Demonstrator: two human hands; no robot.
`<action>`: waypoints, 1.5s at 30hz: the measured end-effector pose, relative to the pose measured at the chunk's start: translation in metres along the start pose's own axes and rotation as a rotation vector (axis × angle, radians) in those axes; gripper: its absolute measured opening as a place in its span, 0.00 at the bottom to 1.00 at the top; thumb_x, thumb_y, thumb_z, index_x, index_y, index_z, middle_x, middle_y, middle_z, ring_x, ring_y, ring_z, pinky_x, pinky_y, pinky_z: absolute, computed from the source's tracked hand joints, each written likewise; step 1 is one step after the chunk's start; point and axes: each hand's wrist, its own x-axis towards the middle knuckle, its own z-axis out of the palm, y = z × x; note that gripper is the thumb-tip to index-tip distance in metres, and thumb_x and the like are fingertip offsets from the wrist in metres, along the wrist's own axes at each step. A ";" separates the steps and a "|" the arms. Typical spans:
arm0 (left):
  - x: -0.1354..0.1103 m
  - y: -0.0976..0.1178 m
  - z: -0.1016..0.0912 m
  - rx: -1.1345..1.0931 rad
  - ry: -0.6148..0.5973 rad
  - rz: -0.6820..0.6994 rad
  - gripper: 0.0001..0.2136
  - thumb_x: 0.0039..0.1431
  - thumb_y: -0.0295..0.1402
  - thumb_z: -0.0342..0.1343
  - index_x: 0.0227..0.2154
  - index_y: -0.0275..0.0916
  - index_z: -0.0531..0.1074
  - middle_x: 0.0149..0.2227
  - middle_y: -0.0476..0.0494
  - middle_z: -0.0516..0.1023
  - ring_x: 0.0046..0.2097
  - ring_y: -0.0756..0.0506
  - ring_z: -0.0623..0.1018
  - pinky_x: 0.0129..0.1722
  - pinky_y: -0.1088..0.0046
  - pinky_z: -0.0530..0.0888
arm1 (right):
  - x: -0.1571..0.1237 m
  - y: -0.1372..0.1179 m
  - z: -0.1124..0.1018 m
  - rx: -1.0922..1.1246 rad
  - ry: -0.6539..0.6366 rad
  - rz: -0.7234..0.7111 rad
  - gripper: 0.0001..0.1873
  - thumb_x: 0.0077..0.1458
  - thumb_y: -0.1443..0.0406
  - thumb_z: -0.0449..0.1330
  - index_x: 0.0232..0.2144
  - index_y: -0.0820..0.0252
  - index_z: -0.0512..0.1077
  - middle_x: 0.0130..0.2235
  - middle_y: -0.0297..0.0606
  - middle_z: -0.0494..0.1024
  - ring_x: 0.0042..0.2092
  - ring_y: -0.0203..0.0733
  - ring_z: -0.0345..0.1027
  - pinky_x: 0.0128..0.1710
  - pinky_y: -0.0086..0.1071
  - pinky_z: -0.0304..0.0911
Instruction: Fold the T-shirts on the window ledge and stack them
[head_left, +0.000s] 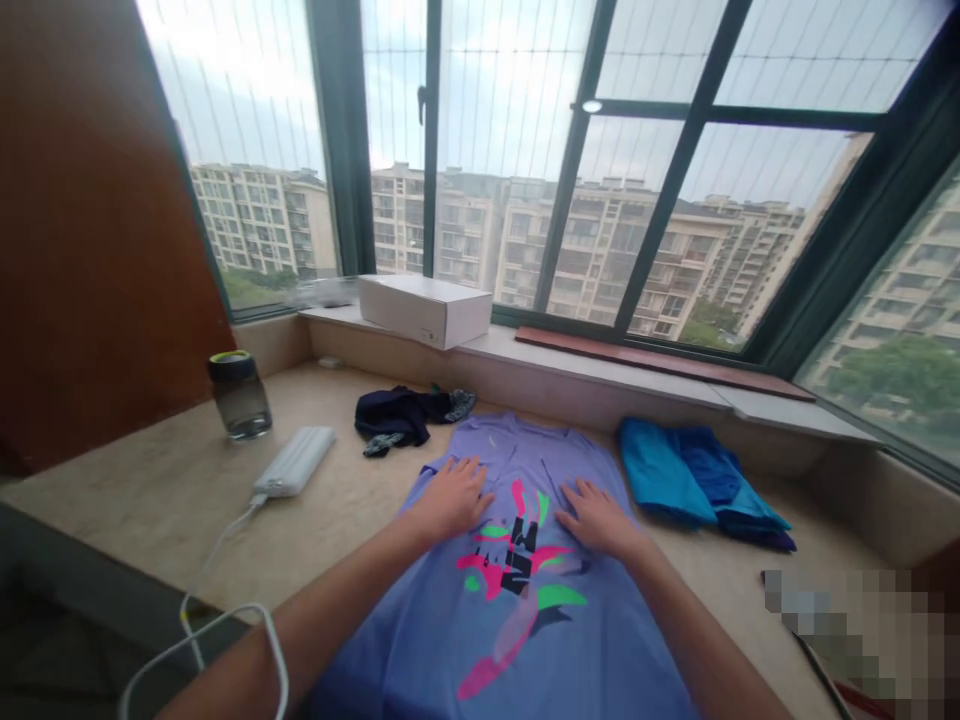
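Dark-lidded bottle (pixel 240 400) near a white power bank (pixel 296 462), white box (pixel 424 310) on windowsill (pixel 592 369), apartment blocks (pixel 262 210) outside

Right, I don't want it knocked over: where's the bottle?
In the head view, the bottle stands upright at the left of the counter, just beyond the white power bank.

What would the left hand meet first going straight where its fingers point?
Past the purple printed fabric shirt beneath it, the left hand would probably meet the low beige wall; depth is unclear.
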 end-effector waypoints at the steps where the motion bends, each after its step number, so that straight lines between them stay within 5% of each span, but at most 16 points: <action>1: -0.007 -0.003 -0.001 0.012 0.028 -0.008 0.26 0.70 0.43 0.46 0.65 0.34 0.65 0.69 0.30 0.63 0.70 0.35 0.62 0.69 0.53 0.56 | 0.006 -0.006 -0.004 -0.012 0.013 -0.032 0.35 0.66 0.50 0.52 0.68 0.60 0.61 0.72 0.52 0.55 0.72 0.62 0.48 0.68 0.54 0.48; 7: -0.028 -0.037 0.008 -0.005 0.120 -0.191 0.27 0.65 0.29 0.48 0.66 0.25 0.60 0.69 0.22 0.60 0.70 0.33 0.60 0.68 0.51 0.57 | 0.074 -0.086 -0.014 0.069 0.113 -0.214 0.33 0.68 0.53 0.49 0.68 0.66 0.60 0.70 0.53 0.59 0.71 0.55 0.52 0.68 0.45 0.51; 11: -0.028 -0.049 0.017 -0.051 0.152 -0.202 0.26 0.62 0.20 0.45 0.63 0.31 0.66 0.60 0.28 0.73 0.63 0.37 0.71 0.65 0.55 0.62 | 0.118 -0.134 -0.005 0.095 0.133 -0.259 0.30 0.70 0.57 0.46 0.69 0.63 0.60 0.71 0.50 0.58 0.71 0.49 0.52 0.69 0.42 0.49; 16: -0.028 -0.050 0.017 -0.059 0.157 -0.214 0.20 0.64 0.20 0.42 0.53 0.34 0.73 0.46 0.33 0.80 0.50 0.39 0.79 0.52 0.61 0.74 | 0.158 -0.150 -0.007 0.143 0.186 -0.246 0.27 0.68 0.62 0.48 0.65 0.64 0.66 0.68 0.48 0.64 0.69 0.48 0.57 0.67 0.41 0.52; 22: -0.029 -0.049 0.021 -0.073 0.120 -0.186 0.17 0.64 0.21 0.44 0.44 0.34 0.78 0.49 0.32 0.78 0.53 0.37 0.76 0.54 0.59 0.73 | 0.206 -0.155 -0.020 0.237 0.210 -0.062 0.25 0.69 0.59 0.45 0.50 0.64 0.80 0.49 0.51 0.83 0.53 0.51 0.76 0.50 0.36 0.67; 26: -0.027 -0.053 0.027 -0.139 0.176 -0.143 0.22 0.64 0.23 0.47 0.60 0.32 0.70 0.61 0.27 0.70 0.63 0.35 0.69 0.65 0.56 0.64 | 0.228 -0.162 -0.017 0.243 0.167 -0.024 0.21 0.65 0.55 0.55 0.41 0.64 0.83 0.42 0.51 0.84 0.48 0.53 0.78 0.43 0.34 0.67; 29: -0.023 -0.055 0.028 -0.158 0.157 -0.133 0.25 0.64 0.24 0.47 0.65 0.30 0.64 0.59 0.25 0.72 0.61 0.34 0.71 0.63 0.53 0.65 | 0.237 -0.167 -0.013 0.232 0.157 -0.029 0.14 0.61 0.60 0.61 0.40 0.63 0.83 0.42 0.49 0.85 0.48 0.52 0.78 0.42 0.32 0.67; 34: -0.020 -0.055 0.027 -0.142 0.143 -0.140 0.16 0.64 0.22 0.44 0.43 0.33 0.78 0.44 0.31 0.78 0.49 0.35 0.76 0.50 0.55 0.73 | 0.245 -0.173 -0.014 0.217 0.216 -0.039 0.16 0.64 0.63 0.55 0.43 0.64 0.81 0.44 0.49 0.84 0.49 0.49 0.78 0.43 0.31 0.66; 37: -0.022 -0.054 0.026 -0.133 0.159 -0.140 0.16 0.63 0.23 0.45 0.40 0.37 0.79 0.43 0.34 0.79 0.48 0.35 0.76 0.48 0.56 0.74 | 0.244 -0.179 -0.019 0.196 0.274 -0.053 0.19 0.67 0.63 0.51 0.49 0.64 0.79 0.48 0.49 0.82 0.50 0.48 0.76 0.46 0.32 0.65; 41: -0.023 -0.055 0.028 -0.189 0.159 -0.129 0.19 0.62 0.26 0.49 0.54 0.34 0.74 0.51 0.30 0.77 0.53 0.34 0.75 0.53 0.54 0.72 | 0.229 -0.184 -0.025 0.142 0.326 -0.096 0.21 0.69 0.60 0.50 0.55 0.63 0.74 0.53 0.50 0.79 0.56 0.51 0.72 0.54 0.36 0.62; 45: -0.021 -0.056 0.037 -0.260 0.191 -0.040 0.25 0.70 0.34 0.44 0.66 0.31 0.61 0.67 0.29 0.64 0.67 0.35 0.64 0.67 0.52 0.60 | 0.196 -0.174 -0.016 0.087 0.320 -0.112 0.26 0.69 0.56 0.48 0.62 0.62 0.68 0.61 0.53 0.72 0.63 0.56 0.64 0.60 0.43 0.57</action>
